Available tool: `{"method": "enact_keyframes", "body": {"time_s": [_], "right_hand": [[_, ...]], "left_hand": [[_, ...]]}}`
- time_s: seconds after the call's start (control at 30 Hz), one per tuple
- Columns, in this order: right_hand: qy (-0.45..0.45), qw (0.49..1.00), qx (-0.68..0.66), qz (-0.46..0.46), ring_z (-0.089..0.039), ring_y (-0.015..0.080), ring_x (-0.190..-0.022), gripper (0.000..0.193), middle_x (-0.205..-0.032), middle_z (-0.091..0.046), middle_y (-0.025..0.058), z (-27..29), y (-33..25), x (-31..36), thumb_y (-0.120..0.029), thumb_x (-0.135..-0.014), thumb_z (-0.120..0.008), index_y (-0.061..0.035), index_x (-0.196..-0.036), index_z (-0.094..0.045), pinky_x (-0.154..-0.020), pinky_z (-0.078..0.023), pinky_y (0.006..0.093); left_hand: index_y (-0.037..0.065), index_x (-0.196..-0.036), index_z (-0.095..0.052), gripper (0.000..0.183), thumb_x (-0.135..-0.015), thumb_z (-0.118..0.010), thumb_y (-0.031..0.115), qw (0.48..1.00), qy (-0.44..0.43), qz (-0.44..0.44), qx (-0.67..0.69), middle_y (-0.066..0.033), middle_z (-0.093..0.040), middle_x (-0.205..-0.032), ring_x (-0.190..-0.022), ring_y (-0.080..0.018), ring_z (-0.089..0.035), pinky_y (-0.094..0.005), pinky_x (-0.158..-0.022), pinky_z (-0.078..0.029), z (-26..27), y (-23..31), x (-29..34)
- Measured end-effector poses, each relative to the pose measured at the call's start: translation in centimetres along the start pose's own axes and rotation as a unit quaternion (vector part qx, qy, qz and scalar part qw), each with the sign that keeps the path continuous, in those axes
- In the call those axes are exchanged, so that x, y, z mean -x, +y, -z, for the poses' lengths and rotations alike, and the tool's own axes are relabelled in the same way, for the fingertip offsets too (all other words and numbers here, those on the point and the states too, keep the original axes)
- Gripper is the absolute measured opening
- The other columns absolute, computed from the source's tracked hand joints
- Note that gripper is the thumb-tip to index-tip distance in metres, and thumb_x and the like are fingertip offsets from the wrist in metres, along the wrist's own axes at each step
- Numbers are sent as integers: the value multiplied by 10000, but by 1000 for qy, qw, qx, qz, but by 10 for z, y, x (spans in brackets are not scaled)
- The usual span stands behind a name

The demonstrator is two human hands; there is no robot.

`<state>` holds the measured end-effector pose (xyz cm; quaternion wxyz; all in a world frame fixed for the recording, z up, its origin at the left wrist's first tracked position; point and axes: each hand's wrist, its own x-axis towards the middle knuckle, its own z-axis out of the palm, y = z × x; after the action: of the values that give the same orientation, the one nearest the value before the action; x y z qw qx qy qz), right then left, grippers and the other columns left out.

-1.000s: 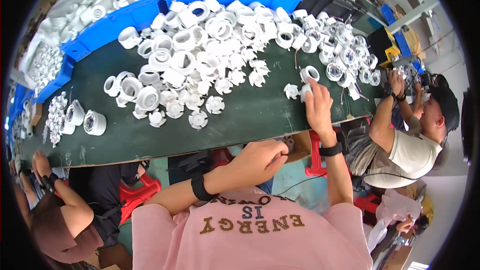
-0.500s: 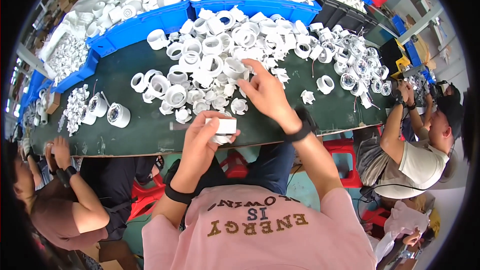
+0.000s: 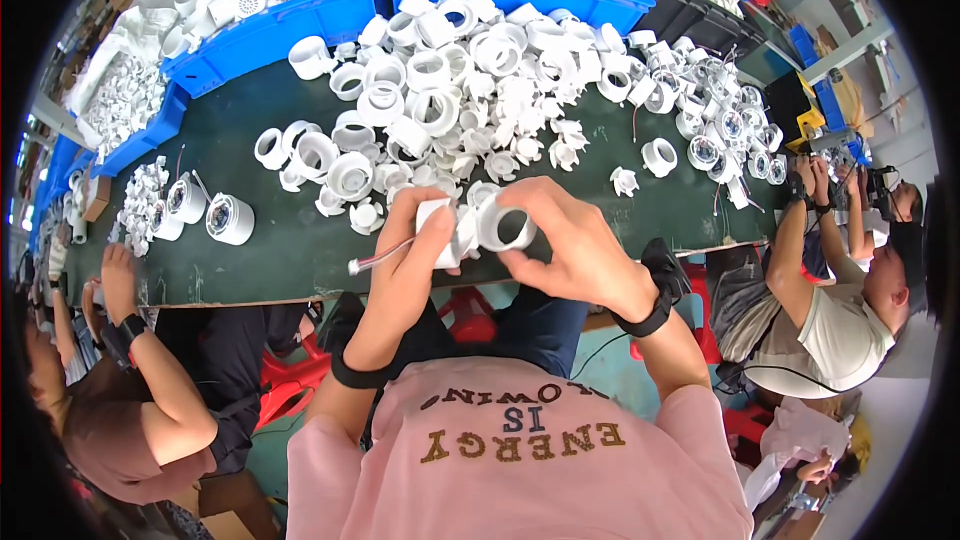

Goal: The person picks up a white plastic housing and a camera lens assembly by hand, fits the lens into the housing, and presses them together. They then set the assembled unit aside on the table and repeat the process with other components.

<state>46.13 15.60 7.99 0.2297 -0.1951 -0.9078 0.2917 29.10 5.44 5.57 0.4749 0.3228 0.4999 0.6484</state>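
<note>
Lens-fitted white housings (image 3: 230, 219), left of table (image 3: 270, 275): three. White collar (image 3: 487, 226), right hand (image 3: 585, 252): one. Wired white unit (image 3: 445, 254), left hand (image 3: 398, 275): one. Heaped white fittings (image 3: 480, 85): many (beyond counting).

Shot from your own head, the left of two side-by-side fisheye cameras looks down and outward over the counter (image 3: 250, 105), catching your fingers (image 3: 535, 200) near the middle of the view. Your pink shirt (image 3: 520, 495) fills the foreground below the fingers, closest to the lens; blue bins (image 3: 285, 32) sit farther off, above them. The wide angle reaches a co-worker in brown (image 3: 160, 425) well left of the fingers and one in beige (image 3: 825, 310) well right, bending straight lines toward the dark rim. The picture stands upright, its left matching yours.
</note>
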Motion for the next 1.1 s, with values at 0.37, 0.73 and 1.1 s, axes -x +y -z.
{"method": "enact_keyframes", "body": {"time_s": [0.37, 0.73, 1.1], "right_hand": [[110, 976, -185, 16, -539, 277, -1075, 514, -1181, -518, 166, -10, -7, 24, -104, -751, -769, -8, -1204, -546, -894, -473, 384], [106, 982, -150, 50, -538, 307, -1040, 507, -1189, -521, 164, -14, -10, 27, -53, -724, -758, -14, -1191, -566, -890, -441, 391], [82, 968, -218, 92, -317, 406, -1285, 548, -1410, -271, 274, -35, -19, 35, -200, -912, -547, -14, -1363, -296, -1066, -262, 494]], "left_hand": [[35, -995, -569, 368, -980, -408, 365, 998, -36, 47, -14, 1, -541, -726, -567, -42, -475, -191, -467, -354, -18, -1, -3], [-44, -950, -563, 400, -970, -353, 297, 980, -34, -114, -158, -107, -574, -790, -671, -152, -510, -281, -618, -403, -24, -4, 2], [-47, -969, -538, 357, -947, -346, 253, 964, -50, -188, -184, -140, -585, -768, -639, -180, -553, -303, -574, -424, -30, 0, 16]]}}
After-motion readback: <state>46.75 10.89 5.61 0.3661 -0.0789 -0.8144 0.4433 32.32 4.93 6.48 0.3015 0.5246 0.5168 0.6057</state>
